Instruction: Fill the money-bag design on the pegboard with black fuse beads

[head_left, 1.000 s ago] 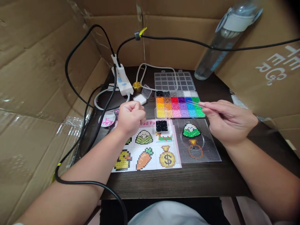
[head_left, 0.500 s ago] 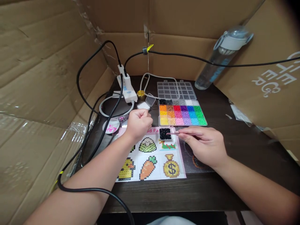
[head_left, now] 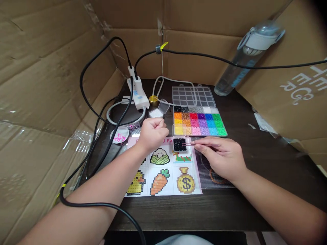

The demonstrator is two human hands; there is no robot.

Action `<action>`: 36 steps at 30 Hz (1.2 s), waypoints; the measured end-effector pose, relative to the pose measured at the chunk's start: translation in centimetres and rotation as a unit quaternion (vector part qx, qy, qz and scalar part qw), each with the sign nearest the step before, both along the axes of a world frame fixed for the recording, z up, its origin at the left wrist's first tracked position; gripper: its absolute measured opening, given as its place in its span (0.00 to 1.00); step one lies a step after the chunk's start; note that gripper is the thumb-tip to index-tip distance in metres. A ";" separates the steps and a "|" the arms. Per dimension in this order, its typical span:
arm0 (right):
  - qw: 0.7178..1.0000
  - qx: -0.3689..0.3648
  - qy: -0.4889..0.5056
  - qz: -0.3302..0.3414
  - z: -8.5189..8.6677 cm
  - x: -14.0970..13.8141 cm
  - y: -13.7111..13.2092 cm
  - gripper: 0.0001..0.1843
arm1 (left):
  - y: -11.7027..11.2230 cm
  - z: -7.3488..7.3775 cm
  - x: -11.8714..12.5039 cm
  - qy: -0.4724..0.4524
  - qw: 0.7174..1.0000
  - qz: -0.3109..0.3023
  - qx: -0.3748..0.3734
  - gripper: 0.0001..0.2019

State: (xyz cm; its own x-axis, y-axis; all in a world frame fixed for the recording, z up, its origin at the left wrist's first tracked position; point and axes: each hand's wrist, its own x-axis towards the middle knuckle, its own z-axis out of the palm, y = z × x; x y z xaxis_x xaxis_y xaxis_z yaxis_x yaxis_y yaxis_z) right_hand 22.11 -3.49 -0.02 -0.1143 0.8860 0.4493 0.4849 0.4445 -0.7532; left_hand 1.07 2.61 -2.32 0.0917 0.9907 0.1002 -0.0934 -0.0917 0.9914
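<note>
My right hand (head_left: 222,156) is closed round a pair of thin pinkish tweezers (head_left: 201,145), which point left. Their tips reach into a small clear box of black beads (head_left: 179,144); I cannot tell whether they grip a bead. That box rests on the upper right of a pattern sheet (head_left: 171,182) printed with pixel pictures, among them a carrot and a money bag. Over the sheet's upper left, my left hand (head_left: 154,132) is closed in a fist, and anything inside it is hidden. Behind the black beads lies an open sorting case (head_left: 200,120) full of coloured beads.
A white power strip (head_left: 138,90) with black cables (head_left: 98,126) stands at the back left; one cable crosses my left forearm. Pink beads sit in a round dish (head_left: 119,135). A water bottle (head_left: 240,64) leans against the cardboard wall (head_left: 288,112) at right. Dark mesh (head_left: 212,175) lies beside the sheet.
The view has shifted slightly. Both hands keep nearly the same pose, with the tweezers' tips still at the black beads.
</note>
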 end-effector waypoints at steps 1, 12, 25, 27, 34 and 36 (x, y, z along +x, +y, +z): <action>1.000 -0.008 0.004 -0.003 0.0 0.0 0.0 0.07 | 0.0 0.0 0.0 0.004 1.000 0.001 0.002 0.17; 0.997 -0.063 0.032 -0.013 0.1 -0.1 0.2 0.06 | 0.0 0.0 0.1 0.012 1.000 0.011 0.013 0.17; 0.997 -0.076 0.025 -0.003 -0.1 0.0 0.3 0.06 | 0.0 0.1 0.3 0.020 1.000 0.014 0.013 0.16; 0.997 -0.074 0.027 -0.001 -0.1 0.0 0.4 0.06 | 0.0 0.1 0.3 0.023 1.000 0.015 0.012 0.16; 0.996 -0.085 0.031 -0.001 0.0 0.2 0.4 0.05 | 0.0 0.3 0.3 0.032 0.999 0.016 0.002 0.16; 0.995 -0.091 0.031 0.001 0.0 0.2 0.5 0.05 | -0.1 0.3 0.3 0.031 0.999 0.015 -0.001 0.16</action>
State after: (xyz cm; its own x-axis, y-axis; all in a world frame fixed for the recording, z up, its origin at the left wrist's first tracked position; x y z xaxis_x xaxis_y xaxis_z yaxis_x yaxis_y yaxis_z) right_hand 22.27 -3.04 -0.01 -0.0938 0.9529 0.2883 0.4344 0.2997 -0.8494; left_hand 1.36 2.56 -1.97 0.0670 0.9933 0.0939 -0.0289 -0.0921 0.9953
